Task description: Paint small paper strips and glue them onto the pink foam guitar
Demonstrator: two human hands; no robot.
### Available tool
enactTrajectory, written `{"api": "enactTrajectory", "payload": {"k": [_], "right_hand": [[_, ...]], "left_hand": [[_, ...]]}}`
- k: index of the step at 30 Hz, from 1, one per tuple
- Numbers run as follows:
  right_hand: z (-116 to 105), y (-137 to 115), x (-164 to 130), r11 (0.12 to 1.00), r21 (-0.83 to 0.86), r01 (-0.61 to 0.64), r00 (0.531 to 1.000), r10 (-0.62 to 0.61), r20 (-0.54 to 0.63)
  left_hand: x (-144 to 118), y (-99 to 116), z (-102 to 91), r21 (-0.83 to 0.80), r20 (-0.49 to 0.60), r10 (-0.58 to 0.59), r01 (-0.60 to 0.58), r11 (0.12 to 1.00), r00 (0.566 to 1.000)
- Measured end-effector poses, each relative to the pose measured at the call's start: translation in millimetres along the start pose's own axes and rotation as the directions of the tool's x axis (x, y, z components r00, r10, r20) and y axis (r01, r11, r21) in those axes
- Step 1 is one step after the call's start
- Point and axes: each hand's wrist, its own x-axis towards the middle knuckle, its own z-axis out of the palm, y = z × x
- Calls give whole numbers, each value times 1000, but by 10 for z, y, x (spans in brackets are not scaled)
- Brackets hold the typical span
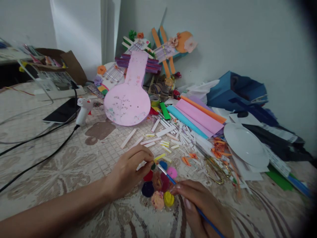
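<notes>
My right hand (206,208) grips a paintbrush (169,178) with a blue handle, its tip pointing up and left over the paints. The tip comes close to the fingertips of my left hand (137,163), whose thumb and forefinger are pinched together. What they hold, if anything, is too small to make out. Below both hands lies a ring-shaped paint palette with a yellow well (169,199), a peach well (158,200), a dark navy well (148,189), a pink well (172,172) and others. A yellow strip (159,157) lies by my left fingertips.
Many white paper strips (165,130) are scattered ahead, with scissors (215,168) and orange scraps at right. A pink guitar-shaped craft (127,104) leans at the back. A glue gun (84,110) and its cord lie left. A white plate (245,143) and coloured sheets (198,115) lie right.
</notes>
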Motion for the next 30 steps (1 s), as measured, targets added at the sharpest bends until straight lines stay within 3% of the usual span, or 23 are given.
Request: {"api": "enactTrajectory", "payload": {"k": [11,19,26,30], "right_hand": [[56,-33,-20,998,-33,-60,998,59,-38],[-40,15,-8,995,-93,36,997,-30,67],[50,-25,-42,996,-58,-68,998,67,-13],[77,-33,-58,997,-56,-51,999,51,-4]], "left_hand": [[0,-12,-1,-8,-2,0,0,1000,1000],[2,-6,-9,-3,-1,-3,3,1000,1000],[0,-12,-1,-10,-12,-8,8,1000,1000],[-1,-8,2,-8,-14,-2,2,1000,1000]]}}
